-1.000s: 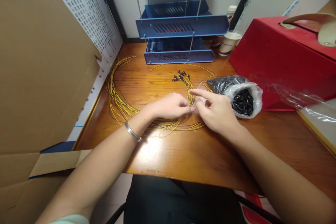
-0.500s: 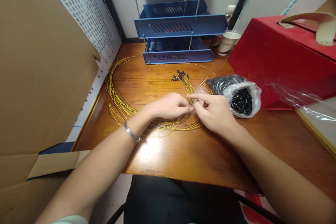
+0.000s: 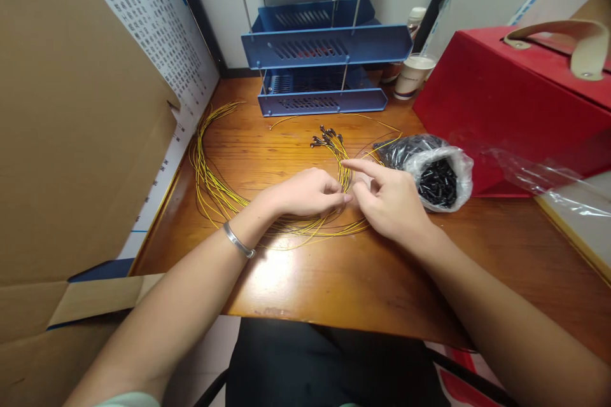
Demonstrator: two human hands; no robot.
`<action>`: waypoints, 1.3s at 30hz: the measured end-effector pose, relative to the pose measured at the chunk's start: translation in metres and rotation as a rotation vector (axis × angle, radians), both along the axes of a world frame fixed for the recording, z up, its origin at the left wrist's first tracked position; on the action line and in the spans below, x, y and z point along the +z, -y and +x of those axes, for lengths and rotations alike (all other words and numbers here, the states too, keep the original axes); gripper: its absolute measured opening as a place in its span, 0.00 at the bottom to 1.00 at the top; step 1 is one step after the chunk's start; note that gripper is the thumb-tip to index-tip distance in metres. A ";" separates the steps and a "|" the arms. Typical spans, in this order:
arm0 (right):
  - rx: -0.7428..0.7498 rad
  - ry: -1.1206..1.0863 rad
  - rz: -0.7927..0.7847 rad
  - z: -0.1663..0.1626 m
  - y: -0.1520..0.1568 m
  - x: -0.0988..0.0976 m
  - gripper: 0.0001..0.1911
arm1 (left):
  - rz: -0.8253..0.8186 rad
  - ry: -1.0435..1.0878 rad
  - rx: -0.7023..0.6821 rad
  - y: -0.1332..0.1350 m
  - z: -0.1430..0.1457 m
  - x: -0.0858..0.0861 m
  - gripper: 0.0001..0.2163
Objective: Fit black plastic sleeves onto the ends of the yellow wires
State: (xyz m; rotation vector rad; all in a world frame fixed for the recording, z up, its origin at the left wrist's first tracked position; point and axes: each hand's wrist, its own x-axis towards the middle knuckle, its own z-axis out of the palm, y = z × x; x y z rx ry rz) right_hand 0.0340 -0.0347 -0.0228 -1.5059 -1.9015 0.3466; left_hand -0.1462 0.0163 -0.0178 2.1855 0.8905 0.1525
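A bundle of thin yellow wires (image 3: 210, 181) curves across the wooden desk (image 3: 334, 280), its ends capped with small dark terminals (image 3: 325, 137). My left hand (image 3: 305, 193) lies on the bundle with its fingers curled and pinched on the wires. My right hand (image 3: 387, 200) meets it fingertip to fingertip, index finger stretched out over the wires and the other fingers bent, pinching something too small to name. An open plastic bag of small black parts (image 3: 439, 177) lies just right of my right hand.
A blue stacked letter tray (image 3: 324, 44) stands at the back of the desk, with a paper cup (image 3: 411, 75) beside it. A red box with a tan handle (image 3: 515, 95) fills the right. Cardboard (image 3: 71, 140) walls off the left. Clear plastic wrap (image 3: 568, 191) lies at far right.
Both hands stay together on the wires with only small finger shifts. One loose yellow wire near the bag has lifted and moved slightly right.
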 end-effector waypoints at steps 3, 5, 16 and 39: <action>0.013 -0.012 -0.008 0.000 0.000 -0.002 0.24 | -0.022 0.008 -0.004 0.000 0.000 0.000 0.20; 0.038 0.004 -0.032 0.001 -0.001 -0.003 0.23 | -0.008 0.014 -0.005 0.000 0.001 0.000 0.19; 0.020 0.001 -0.044 0.001 -0.001 -0.002 0.23 | -0.001 0.009 0.014 0.000 0.000 0.000 0.19; 0.035 0.028 -0.056 0.003 -0.004 -0.003 0.19 | -0.019 0.001 0.013 0.002 0.001 0.002 0.17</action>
